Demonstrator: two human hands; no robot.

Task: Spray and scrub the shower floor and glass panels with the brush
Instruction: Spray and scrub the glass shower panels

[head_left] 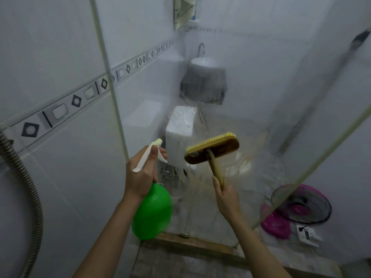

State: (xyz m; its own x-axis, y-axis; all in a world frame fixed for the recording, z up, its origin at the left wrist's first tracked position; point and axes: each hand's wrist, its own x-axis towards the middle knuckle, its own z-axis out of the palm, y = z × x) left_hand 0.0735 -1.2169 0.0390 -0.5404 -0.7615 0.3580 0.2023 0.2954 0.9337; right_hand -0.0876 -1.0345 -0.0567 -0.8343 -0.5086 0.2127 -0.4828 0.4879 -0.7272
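My left hand [140,173] grips the spray bottle [152,211]; my right hand [226,197] holds the brush [212,149] at the glass panel [261,93]; gripped so low, its head could skid.

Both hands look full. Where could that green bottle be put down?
The tiled floor just inside the curb looks bare. To the left, the hose hangs down. Beyond the glass it is crowded: tank, pink fan. The left hand grips the bottle; the right hand grips the brush.
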